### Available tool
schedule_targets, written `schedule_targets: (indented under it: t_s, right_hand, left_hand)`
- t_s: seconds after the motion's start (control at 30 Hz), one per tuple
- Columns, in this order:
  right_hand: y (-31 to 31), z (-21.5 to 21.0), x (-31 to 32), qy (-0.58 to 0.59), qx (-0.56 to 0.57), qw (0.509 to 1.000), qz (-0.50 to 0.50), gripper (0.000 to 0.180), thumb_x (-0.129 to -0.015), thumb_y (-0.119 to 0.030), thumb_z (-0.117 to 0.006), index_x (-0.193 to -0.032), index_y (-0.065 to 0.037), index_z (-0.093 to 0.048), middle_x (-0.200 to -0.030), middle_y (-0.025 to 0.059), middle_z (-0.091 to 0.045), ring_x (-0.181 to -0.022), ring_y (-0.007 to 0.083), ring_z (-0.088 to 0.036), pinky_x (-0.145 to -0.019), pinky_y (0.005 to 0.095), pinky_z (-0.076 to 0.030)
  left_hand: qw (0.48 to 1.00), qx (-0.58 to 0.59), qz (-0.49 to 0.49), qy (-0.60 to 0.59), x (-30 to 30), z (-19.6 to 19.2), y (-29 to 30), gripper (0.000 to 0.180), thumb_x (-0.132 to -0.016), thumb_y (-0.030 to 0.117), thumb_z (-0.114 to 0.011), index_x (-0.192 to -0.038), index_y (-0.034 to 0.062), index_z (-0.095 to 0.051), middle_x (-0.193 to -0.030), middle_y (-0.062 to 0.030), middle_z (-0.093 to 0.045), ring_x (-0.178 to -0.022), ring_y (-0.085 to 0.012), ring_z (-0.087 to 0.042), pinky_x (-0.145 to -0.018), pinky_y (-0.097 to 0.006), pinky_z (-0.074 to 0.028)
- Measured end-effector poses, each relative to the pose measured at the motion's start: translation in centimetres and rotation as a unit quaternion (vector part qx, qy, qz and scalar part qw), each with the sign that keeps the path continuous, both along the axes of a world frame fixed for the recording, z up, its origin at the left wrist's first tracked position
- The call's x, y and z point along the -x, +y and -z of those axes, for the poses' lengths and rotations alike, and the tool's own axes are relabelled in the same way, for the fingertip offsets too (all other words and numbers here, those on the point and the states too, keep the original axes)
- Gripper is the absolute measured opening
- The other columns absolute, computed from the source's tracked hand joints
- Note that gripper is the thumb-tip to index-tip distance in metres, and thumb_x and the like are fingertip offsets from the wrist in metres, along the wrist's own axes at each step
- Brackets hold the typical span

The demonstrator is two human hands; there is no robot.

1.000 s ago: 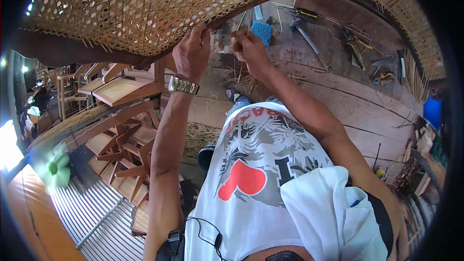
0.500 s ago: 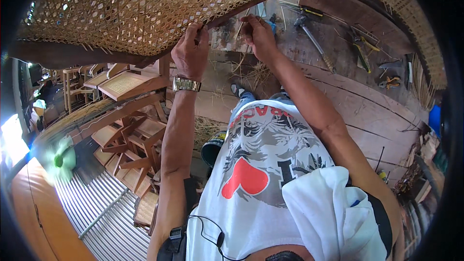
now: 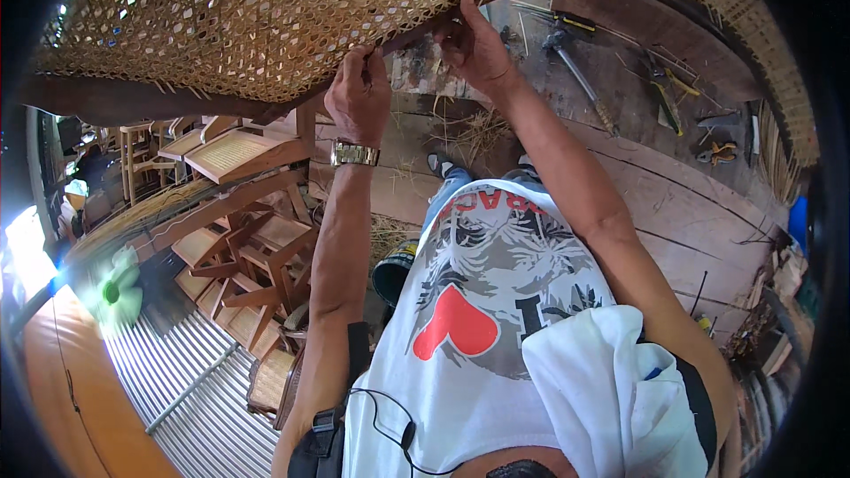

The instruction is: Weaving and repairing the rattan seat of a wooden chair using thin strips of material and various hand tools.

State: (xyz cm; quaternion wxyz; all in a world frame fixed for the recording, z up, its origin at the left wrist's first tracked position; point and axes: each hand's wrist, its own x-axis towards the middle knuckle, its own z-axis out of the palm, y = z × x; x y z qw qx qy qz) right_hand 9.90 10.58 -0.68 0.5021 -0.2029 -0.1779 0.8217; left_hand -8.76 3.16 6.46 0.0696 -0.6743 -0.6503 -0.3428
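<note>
The right hand (image 3: 482, 49) is moving farther toward the dark rim (image 3: 411, 36) of a golden, open-meshed cane panel (image 3: 266, 18); the left hand (image 3: 359, 97) is bunching there, both grips unclear.

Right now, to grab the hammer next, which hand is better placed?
Probably the right hand: it is nearer the hammer, which lies to its right. The left hand is farther away, beside the woven cane.

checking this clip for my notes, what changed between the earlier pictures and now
The right hand has moved up and rightward to the edge of the cane panel; the blue sponge has gone out of sight. The left hand stays at the panel's edge, and the hammer still lies on the wooden surface.
</note>
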Motion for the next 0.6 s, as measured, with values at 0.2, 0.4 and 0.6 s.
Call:
schedule_targets:
  t_s: [0.2,0.4,0.6]
  right_hand:
    - [1.9,3.3,-0.9,0.032,-0.025,0.993,-0.109,0.049,-0.098,-0.061,-0.069,-0.112,-0.014,-0.067,-0.093,-0.0013,-0.068,-0.071,0.0077,-0.058,-0.057,0.024,-0.038]
    - [3.6,5.9,-0.1,0.06,0.001,0.996,-0.073,0.04,-0.093,-0.045,-0.082,-0.11,-0.012,-0.068,-0.099,-0.0004,-0.069,-0.075,0.009,-0.059,-0.06,0.0246,-0.042]
    - [4.6,7.0,-0.4,0.098,-0.02,0.992,-0.078,0.033,-0.094,-0.039,-0.082,-0.107,-0.011,-0.07,-0.098,0.001,-0.071,-0.082,0.0119,-0.064,-0.062,0.0243,-0.045]
  left_hand:
    - [1.0,-0.027,-0.005,-0.01,-0.2,0.5,0.2,0.012,-0.095,0.019,-0.077,-0.103,0.0096,-0.074,-0.092,-0.0092,-0.078,-0.076,-0.0273,-0.075,-0.067,-0.039,-0.059]
    - [0.999,0.008,-0.051,0.017,-0.8,0.5,0.2,0.02,-0.093,0.026,-0.081,-0.105,0.011,-0.076,-0.094,-0.0082,-0.079,-0.078,-0.0268,-0.076,-0.068,-0.038,-0.059]
    - [0.999,-0.009,0.005,0.049,0.0,0.4,0.0,0.015,-0.092,0.024,-0.08,-0.105,0.0161,-0.077,-0.091,-0.0067,-0.078,-0.072,-0.0278,-0.074,-0.062,-0.039,-0.058]
